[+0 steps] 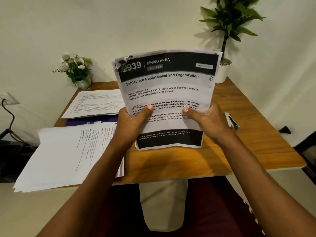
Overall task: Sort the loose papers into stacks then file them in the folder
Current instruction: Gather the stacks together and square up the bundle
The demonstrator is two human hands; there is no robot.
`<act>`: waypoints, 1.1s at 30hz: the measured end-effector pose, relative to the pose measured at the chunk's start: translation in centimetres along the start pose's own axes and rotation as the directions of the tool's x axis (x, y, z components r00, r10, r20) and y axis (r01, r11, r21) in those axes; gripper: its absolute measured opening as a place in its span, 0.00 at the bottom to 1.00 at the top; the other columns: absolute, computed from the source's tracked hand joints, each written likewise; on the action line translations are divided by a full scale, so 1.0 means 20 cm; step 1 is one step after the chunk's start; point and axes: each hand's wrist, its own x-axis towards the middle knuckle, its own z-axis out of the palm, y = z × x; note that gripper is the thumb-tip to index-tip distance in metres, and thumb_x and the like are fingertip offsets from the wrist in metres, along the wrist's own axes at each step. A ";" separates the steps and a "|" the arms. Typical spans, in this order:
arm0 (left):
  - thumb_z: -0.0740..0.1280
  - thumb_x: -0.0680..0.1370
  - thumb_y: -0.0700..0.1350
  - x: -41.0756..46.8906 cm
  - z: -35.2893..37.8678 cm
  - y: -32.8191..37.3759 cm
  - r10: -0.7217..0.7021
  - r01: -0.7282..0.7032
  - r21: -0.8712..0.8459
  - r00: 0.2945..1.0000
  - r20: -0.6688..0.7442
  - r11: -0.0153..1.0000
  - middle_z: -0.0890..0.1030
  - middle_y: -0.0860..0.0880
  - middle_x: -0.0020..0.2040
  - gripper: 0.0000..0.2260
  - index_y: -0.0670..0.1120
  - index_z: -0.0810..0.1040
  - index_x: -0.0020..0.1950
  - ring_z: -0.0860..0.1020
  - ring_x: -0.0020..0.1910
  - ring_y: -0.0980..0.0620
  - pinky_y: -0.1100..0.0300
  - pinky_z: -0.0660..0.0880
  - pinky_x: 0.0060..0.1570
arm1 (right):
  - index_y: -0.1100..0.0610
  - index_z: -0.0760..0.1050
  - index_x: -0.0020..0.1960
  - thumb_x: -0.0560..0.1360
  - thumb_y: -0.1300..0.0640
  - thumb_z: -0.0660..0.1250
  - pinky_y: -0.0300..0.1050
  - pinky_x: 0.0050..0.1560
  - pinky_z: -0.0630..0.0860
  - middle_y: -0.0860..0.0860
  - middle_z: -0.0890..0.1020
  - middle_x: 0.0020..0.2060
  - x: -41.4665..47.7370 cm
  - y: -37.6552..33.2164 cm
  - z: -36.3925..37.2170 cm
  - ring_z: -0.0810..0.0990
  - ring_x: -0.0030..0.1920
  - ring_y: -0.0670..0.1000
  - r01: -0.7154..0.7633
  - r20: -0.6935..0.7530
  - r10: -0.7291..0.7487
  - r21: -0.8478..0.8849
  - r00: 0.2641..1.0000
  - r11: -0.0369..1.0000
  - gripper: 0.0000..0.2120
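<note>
Closest, the left hand and right hand each grip one side of a sheaf of printed papers, thumbs pressed on the front sheet and fingers hidden behind it. The sheaf stands nearly upright between them, headed "Tablecloth Replacement and Organization", with its top left corner torn. Its lower edge hangs low over the wooden counter; contact there cannot be told.

Left of the left hand, a near stack of white sheets lies flat, overhanging the counter's front edge. Just beyond it, a dark blue folder shows as a strip, and a far stack lies partly on top of the folder. Right of the right hand, a stapler lies on the counter.

Farthest off, flowers sit at the back left corner and a plant in a white pot at the back right.
</note>
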 end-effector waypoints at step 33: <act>0.70 0.79 0.41 -0.02 -0.10 -0.16 -0.280 0.228 -0.431 0.958 -0.059 0.873 0.80 0.39 0.67 0.22 0.43 0.71 0.73 0.80 0.65 0.40 0.46 0.82 0.54 | 0.56 0.77 0.63 0.70 0.64 0.74 0.50 0.50 0.83 0.56 0.86 0.55 -0.06 0.32 -0.10 0.85 0.57 0.57 -0.145 -0.211 0.272 0.474 0.939 0.868 0.21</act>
